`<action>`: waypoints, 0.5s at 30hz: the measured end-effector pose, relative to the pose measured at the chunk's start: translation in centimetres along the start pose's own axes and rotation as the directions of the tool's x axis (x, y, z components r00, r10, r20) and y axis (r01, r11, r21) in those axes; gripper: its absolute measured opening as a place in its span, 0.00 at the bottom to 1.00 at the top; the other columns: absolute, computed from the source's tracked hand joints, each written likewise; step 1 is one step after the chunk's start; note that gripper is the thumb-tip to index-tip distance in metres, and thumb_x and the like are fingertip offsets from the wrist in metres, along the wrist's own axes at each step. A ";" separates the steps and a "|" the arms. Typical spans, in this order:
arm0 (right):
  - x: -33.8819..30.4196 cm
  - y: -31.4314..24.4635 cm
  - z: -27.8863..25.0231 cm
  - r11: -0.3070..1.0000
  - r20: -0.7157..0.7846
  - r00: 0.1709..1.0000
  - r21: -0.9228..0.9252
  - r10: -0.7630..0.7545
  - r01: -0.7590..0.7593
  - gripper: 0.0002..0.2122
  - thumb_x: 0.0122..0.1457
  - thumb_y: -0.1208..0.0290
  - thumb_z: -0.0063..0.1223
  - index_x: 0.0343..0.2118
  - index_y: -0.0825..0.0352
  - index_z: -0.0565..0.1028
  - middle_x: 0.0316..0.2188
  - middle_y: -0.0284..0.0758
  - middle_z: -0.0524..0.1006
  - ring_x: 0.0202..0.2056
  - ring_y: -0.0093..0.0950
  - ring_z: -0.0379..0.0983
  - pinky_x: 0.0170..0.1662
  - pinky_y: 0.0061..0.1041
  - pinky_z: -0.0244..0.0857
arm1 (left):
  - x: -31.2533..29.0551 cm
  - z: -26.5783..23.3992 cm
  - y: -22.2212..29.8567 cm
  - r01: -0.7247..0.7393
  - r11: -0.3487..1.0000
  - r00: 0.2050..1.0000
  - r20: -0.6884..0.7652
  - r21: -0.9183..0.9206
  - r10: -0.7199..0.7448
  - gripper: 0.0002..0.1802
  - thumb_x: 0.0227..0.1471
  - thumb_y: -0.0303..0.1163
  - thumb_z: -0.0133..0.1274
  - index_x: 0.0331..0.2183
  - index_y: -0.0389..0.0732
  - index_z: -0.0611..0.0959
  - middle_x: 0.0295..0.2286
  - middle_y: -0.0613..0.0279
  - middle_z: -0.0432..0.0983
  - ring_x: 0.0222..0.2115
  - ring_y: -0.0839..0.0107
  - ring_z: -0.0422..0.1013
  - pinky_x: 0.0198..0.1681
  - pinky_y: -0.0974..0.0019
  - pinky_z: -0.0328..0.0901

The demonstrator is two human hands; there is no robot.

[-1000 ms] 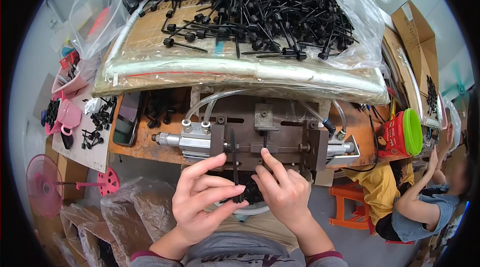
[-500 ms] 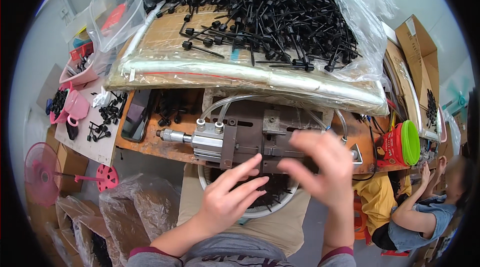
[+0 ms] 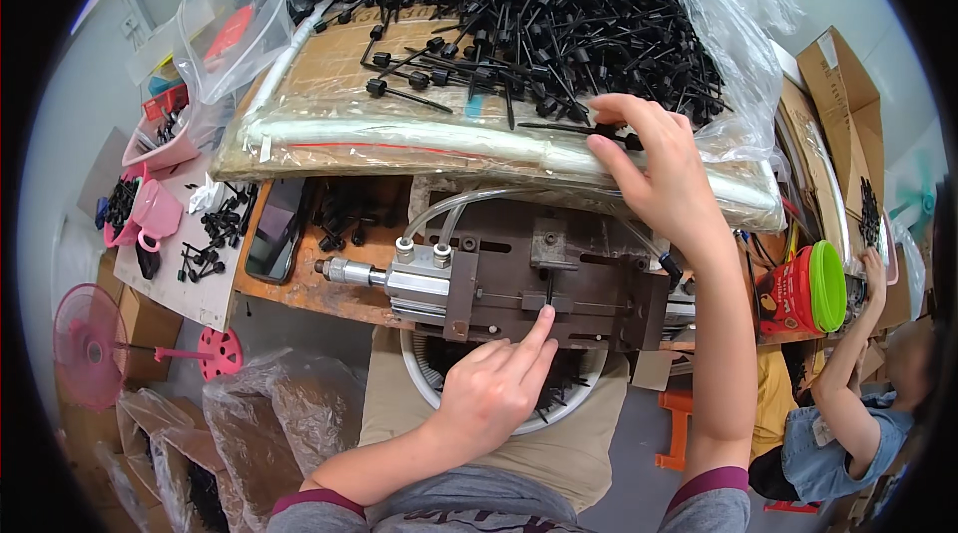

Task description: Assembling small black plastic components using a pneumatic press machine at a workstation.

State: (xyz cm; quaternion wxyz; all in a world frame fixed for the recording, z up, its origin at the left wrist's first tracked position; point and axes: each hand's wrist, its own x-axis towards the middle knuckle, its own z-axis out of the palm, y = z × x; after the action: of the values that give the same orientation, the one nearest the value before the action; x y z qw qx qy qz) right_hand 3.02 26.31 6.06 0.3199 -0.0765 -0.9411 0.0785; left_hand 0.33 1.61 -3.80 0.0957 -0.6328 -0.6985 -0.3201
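Note:
My left hand (image 3: 499,383) reaches to the front of a dark metal fixture (image 3: 499,318), index finger stretched out and the other fingers loosely bent. Its index tip touches a small block in the middle of the fixture, at the lower end of a thin black piece (image 3: 550,285). Over the front edge of the raised tray, my right hand (image 3: 659,169) has thumb and fingers apart around the head of a black stemmed part (image 3: 559,128), partly hidden by the hand. Behind it lies a big pile of the same black parts (image 3: 559,24).
A silver air cylinder (image 3: 417,291) with clear hoses joins the fixture's left. Below, a white round bucket (image 3: 424,388) holds black parts. A phone (image 3: 279,234) lies on the left, a red and green tub (image 3: 823,288) on the right. Another person (image 3: 848,433) sits far right.
My right hand has moved from above the fixture up to the tray's front edge. My left hand has shifted right, its index fingertip now on the fixture's block.

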 end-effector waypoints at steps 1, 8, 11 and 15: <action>-0.2 -0.1 -0.5 1.000 0.028 1.000 -0.011 -0.009 0.010 0.09 0.58 0.71 0.55 0.41 0.66 0.75 0.38 0.36 0.76 0.43 0.36 0.71 0.50 0.32 0.61 | 0.3 -0.2 -0.1 -0.006 1.000 1.000 0.011 0.000 0.006 0.12 0.43 0.26 0.61 0.34 0.34 0.84 0.50 0.49 0.75 0.25 0.66 0.76 0.33 0.68 0.71; -0.6 0.9 -1.2 0.995 0.089 0.995 0.101 -0.034 0.025 0.08 0.60 0.72 0.53 0.40 0.69 0.75 0.36 0.38 0.73 0.41 0.38 0.69 0.46 0.34 0.65 | 0.7 -0.4 0.1 0.037 0.999 0.998 0.056 -0.021 -0.036 0.12 0.42 0.26 0.62 0.34 0.36 0.85 0.50 0.50 0.76 0.19 0.68 0.73 0.26 0.69 0.69; -0.6 1.4 -1.4 0.997 0.113 0.992 0.053 -0.054 0.049 0.07 0.59 0.75 0.53 0.39 0.69 0.75 0.35 0.38 0.74 0.40 0.38 0.70 0.44 0.32 0.66 | 0.8 -0.5 0.2 0.041 0.999 0.998 0.054 -0.013 -0.040 0.12 0.41 0.26 0.63 0.33 0.37 0.85 0.50 0.52 0.76 0.16 0.70 0.71 0.23 0.70 0.67; -1.8 0.8 -1.0 0.993 -0.010 0.993 -0.005 -0.118 0.118 0.07 0.58 0.80 0.54 0.40 0.70 0.76 0.33 0.39 0.74 0.37 0.36 0.72 0.39 0.27 0.67 | 0.9 -0.5 0.2 0.038 0.999 0.997 0.073 0.003 -0.038 0.12 0.42 0.26 0.63 0.33 0.37 0.85 0.49 0.53 0.77 0.15 0.71 0.69 0.22 0.71 0.66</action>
State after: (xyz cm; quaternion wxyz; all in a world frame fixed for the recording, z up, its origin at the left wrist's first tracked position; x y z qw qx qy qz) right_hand 5.16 26.82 5.65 0.3289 -0.0219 -0.9424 0.0569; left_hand 0.21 2.07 -2.82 0.0644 -0.6308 -0.7137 -0.2977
